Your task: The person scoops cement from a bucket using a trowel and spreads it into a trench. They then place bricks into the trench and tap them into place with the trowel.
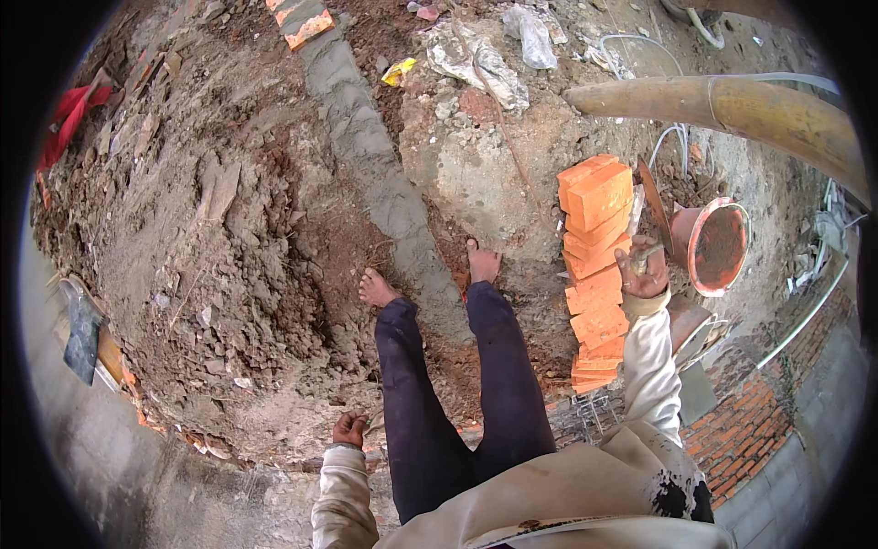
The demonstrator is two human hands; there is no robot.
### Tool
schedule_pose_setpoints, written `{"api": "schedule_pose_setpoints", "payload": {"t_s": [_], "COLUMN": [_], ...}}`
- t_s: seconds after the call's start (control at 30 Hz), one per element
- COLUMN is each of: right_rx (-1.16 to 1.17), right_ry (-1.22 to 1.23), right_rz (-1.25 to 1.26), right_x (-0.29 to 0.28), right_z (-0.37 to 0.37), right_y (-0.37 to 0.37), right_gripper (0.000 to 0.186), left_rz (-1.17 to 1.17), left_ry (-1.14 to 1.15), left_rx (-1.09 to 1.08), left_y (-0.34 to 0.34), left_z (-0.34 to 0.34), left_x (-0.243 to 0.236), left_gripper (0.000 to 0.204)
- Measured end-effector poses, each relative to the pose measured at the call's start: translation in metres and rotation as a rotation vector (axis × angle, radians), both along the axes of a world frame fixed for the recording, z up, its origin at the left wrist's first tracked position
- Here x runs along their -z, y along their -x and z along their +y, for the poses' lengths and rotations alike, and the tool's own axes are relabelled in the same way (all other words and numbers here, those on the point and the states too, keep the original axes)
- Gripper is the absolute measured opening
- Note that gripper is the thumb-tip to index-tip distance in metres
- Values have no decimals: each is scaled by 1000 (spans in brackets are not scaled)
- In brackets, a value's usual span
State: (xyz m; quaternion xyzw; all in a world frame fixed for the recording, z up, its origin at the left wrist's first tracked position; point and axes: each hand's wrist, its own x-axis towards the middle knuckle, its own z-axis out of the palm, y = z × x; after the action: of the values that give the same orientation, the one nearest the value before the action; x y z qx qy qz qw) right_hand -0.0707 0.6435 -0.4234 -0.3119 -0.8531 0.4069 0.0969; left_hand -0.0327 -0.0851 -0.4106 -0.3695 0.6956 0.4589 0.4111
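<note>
My right hand (647,273) is beside the right side of a stack of orange bricks (596,297). Its fingers are curled around a small greyish-brown object whose kind I cannot make out. Close above that hand, a flat brown blade-like piece (657,215) leans between the bricks and a reddish bucket (697,240) with dark contents. My left hand (349,428) hangs low beside my left leg, fingers loosely curled, with nothing visible in them. Between my bare feet runs a strip of wet grey mortar (366,137), leading to bricks (309,30) at the far end.
Loose brown soil and rubble (229,274) slope along the left. A thick bamboo pole (722,102) juts in from the right. Plastic bags (480,64) and a yellow scrap (398,71) lie at the back. Red cloth (71,119) lies far left; a brick wall (743,425) stands lower right.
</note>
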Motion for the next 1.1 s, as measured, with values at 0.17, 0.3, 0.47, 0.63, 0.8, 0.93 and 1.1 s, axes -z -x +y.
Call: {"api": "schedule_pose_setpoints", "payload": {"t_s": [0.17,0.3,0.47,0.63,0.8,0.93,1.1], "right_rx": [-250,-125,-350,-216,-370,-415,-277], "right_ry": [-301,158,-220,53,228,529,581], "right_rz": [20,18,-17,-125,-204,-231,-295], "right_x": [46,59,54,51,77,87,69], "right_z": [37,44,68,91,136,132,136], "right_y": [50,62,51,46,28,41,53], "right_gripper": [61,107,76,79,85,61,38], "left_rz": [1,194,272,797,1194,1290,1119], "left_ry": [-1,57,-42,-220,-44,192,-41], "left_rx": [-87,60,350,886,1199,1217,1280], "left_y": [29,54,140,167,161,151,166], "left_z": [-11,5,224,459,599,647,649], "left_x": [25,38,21,16,40,105,122], "left_gripper": [20,18,24,47,60,53,57]}}
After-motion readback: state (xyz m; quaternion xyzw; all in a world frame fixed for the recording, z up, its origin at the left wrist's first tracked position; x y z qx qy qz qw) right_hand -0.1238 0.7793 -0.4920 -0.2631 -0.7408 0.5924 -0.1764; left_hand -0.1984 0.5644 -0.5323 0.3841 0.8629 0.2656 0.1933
